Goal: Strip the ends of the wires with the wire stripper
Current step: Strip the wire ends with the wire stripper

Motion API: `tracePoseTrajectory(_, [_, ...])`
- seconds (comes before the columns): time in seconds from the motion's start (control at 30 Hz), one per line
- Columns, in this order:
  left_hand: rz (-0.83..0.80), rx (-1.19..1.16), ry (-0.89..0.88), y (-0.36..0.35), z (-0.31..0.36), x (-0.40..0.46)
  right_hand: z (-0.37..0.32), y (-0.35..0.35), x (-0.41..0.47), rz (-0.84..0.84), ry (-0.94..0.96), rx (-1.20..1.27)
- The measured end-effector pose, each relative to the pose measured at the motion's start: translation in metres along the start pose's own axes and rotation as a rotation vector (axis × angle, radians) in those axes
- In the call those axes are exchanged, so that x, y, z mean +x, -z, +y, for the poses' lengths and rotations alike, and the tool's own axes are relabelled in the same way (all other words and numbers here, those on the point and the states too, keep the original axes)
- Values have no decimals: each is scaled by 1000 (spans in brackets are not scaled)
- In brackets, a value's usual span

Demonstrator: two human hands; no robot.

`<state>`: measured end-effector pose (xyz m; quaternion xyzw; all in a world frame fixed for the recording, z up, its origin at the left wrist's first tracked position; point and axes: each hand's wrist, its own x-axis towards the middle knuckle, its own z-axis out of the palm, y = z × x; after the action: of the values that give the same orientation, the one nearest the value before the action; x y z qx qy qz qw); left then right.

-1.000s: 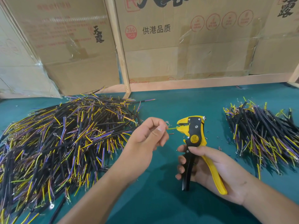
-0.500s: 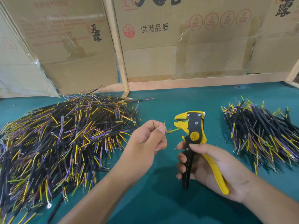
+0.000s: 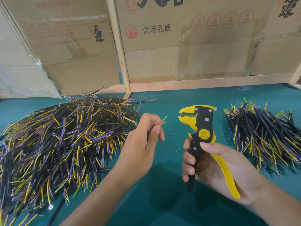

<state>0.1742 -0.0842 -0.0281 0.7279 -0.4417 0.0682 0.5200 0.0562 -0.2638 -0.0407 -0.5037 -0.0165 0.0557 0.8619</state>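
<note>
Two bare hands work nearest: the right hand (image 3: 216, 167) grips the yellow-and-black wire stripper (image 3: 203, 136) by its handles, its jaws apart. Just left, clear of the jaws, the left hand (image 3: 146, 139) pinches a thin yellow wire end (image 3: 164, 119) showing frayed copper. Farther left sprawls a large heap of black, yellow and purple wires (image 3: 65, 141); far right lies a smaller bundle (image 3: 263, 136), probably finished. Most work likely remains.

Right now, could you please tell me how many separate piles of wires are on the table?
2: a large pile left of the left hand, and a smaller pile right of the wire stripper. None looks hidden.
</note>
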Motion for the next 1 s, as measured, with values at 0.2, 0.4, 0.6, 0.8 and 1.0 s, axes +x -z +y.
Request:
tracePoseTrajectory(0.2, [10, 37, -17, -1, -4, 0, 6, -2, 0, -65, -44, -58])
tracePoseTrajectory(0.4, [7, -54, 39, -3, -5, 0, 7, -3, -3, -55, -51, -68])
tracePoseTrajectory(0.6, [-41, -175, 130, -7, -2, -1, 7, -4, -4, -5, -89, -97])
tracePoseTrajectory(0.8, [-27, -181, 152, -7, -3, -2, 8, -6, -5, 4, -96, -90])
tracePoseTrajectory(1.0, [-56, -60, 161, -8, -3, -4, 6, -8, -5, 19, -116, -78])
